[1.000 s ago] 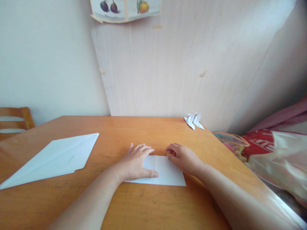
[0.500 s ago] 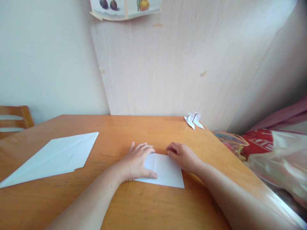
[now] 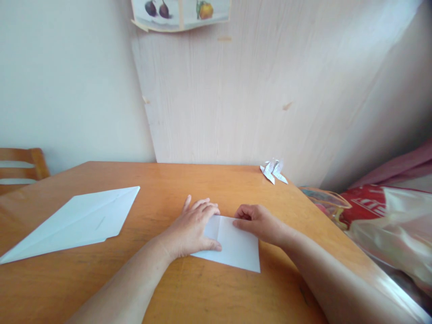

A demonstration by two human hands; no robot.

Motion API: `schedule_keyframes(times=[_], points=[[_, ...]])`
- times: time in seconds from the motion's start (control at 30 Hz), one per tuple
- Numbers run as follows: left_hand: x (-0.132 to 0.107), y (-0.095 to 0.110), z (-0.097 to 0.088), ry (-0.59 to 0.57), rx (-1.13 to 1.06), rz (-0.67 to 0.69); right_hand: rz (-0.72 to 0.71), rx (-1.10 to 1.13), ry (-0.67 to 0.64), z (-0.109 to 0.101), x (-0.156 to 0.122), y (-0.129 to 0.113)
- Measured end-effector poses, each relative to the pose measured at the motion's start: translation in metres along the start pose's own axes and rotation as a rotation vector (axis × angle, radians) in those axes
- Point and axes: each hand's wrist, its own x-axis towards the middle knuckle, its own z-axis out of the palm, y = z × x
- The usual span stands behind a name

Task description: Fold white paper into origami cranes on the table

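A white sheet of paper (image 3: 236,245) with a crease near its middle lies on the wooden table in front of me. My left hand (image 3: 194,229) rests over its left part, fingers spread and thumb stretched across the paper. At the far right edge, my right hand (image 3: 258,222) has its thumb on top of the sheet and its other fingers curled at the edge, pinching it. The left end of the paper is hidden under my left hand.
Loose folded white paper sheets (image 3: 84,220) lie on the table (image 3: 182,180) to the left. Small folded paper pieces (image 3: 273,172) stand at the far right corner. Red and white bags (image 3: 367,202) sit beyond the right edge, and a wooden chair (image 3: 39,163) is at the left.
My right thumb has come onto the sheet and the fingers have closed at its edge. The paper's right side has shifted slightly toward me. My left hand has stayed nearly in place.
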Motion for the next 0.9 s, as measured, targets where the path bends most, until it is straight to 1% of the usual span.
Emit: schedule_keyframes(times=[0.07, 0.13, 0.2, 0.33, 0.37, 0.43, 0.53, 0.7, 0.9], points=[[0.0, 0.001, -0.001, 0.034, -0.008, 0.004, -0.005, 0.049, -0.002, -0.001, -0.001, -0.002], [0.0, 0.002, -0.002, 0.102, -0.005, 0.007, 0.005, 0.073, 0.026, -0.001, -0.001, -0.003], [0.0, 0.002, -0.003, 0.218, 0.019, 0.007, 0.011, 0.084, 0.061, -0.002, -0.001, -0.003], [0.002, -0.001, -0.009, 0.501, 0.068, 0.005, 0.008, 0.093, 0.173, -0.002, 0.0, -0.003], [0.002, -0.002, -0.01, 0.554, 0.064, 0.006, 0.004, 0.097, 0.205, -0.002, 0.0, -0.003], [0.002, -0.003, -0.013, 0.615, 0.035, 0.012, -0.005, 0.115, 0.251, -0.002, -0.001, -0.004], [0.002, -0.002, -0.013, 0.626, -0.027, 0.019, -0.02, 0.142, 0.268, -0.002, -0.003, -0.008], [0.001, 0.003, -0.007, 0.527, -0.159, 0.042, -0.066, 0.13, 0.251, 0.002, -0.009, -0.018], [0.001, 0.008, -0.004, 0.435, -0.235, 0.129, -0.129, 0.203, 0.161, 0.007, -0.02, -0.029]])
